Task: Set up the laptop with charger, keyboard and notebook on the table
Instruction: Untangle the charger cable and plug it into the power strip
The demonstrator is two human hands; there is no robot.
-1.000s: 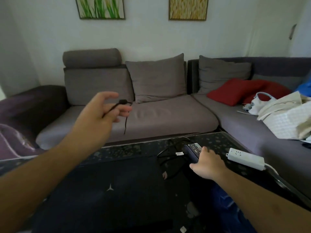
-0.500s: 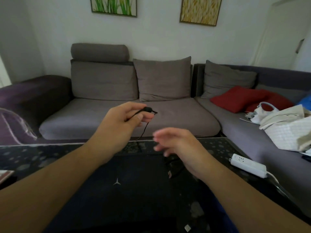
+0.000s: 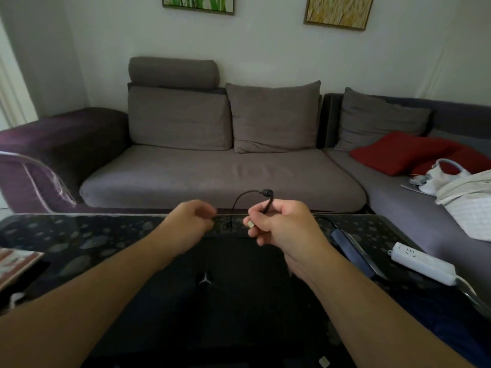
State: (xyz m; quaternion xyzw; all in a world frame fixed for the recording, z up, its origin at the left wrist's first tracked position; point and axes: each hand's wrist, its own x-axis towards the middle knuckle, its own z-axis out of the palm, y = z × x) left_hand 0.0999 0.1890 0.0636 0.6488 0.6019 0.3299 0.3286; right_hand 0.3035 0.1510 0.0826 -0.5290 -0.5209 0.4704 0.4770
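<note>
A grey sofa [image 3: 220, 179] fills the middle of the frame, running from a dark purple armrest at the left edge to a corner section at the right. Three grey back cushions lean against it, and a red cushion [image 3: 398, 152] lies on the right-hand section, with a white bag [image 3: 441, 176] and a pale folded cloth [image 3: 473, 203] just beside it near the right edge. Two framed pictures hang on the white wall along the top edge, one green [image 3: 198, 2], one yellow [image 3: 338, 10].

Across the lower half of the frame lies a dark glass table [image 3: 79, 235] with a speckled pattern. On it, at lower centre, sits a closed black laptop [image 3: 212, 301] with a small silver emblem on its lid. To the right of the laptop, a dark charger brick [image 3: 353, 251] lies on the table, and further right a white power strip [image 3: 422, 264] rests near the table's edge. At the left edge, a corner of a reddish printed notebook or magazine [image 3: 16, 261] shows; which one it is I cannot tell.

Both bare forearms reach in from the bottom corners and meet above the laptop's far edge. The right hand [image 3: 281, 224] pinches the thin black charger cable [image 3: 249, 195] near its end, fingers curled round it, with the metal plug tip poking out at the left of the fingers and the cable arching up and over towards the left. The left hand [image 3: 191, 221] is loosely curled just beside it; whether it touches the cable I cannot tell.
</note>
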